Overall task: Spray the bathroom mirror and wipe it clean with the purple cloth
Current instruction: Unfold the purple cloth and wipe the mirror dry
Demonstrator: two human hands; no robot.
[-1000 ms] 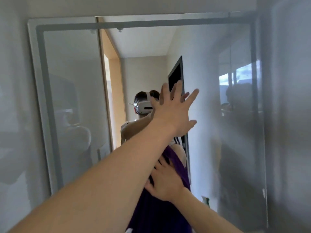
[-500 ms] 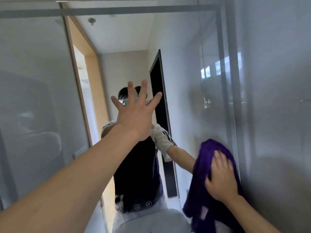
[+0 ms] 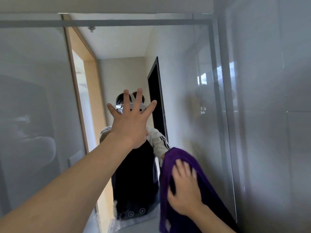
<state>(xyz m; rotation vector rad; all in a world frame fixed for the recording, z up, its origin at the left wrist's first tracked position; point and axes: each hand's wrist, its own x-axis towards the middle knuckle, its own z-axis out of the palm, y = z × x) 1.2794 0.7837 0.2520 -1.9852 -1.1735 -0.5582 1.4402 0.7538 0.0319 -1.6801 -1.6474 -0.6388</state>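
The bathroom mirror fills the wall ahead and reflects a person, a doorway and a dark door. My left hand is flat on the glass near the middle, fingers spread, holding nothing. My right hand presses the purple cloth against the lower right part of the mirror. The cloth hangs down below my palm. My right hand looks blurred from motion. No spray bottle is in view.
A grey tiled wall adjoins the mirror's right edge. Two small round touch icons glow near the mirror's lower edge, with droplets or smears around them. A frosted grey band covers the mirror's left part.
My right hand with the cloth moved from under my left arm out to the lower right of the mirror. My left hand stayed pressed on the glass. The view shifted up.
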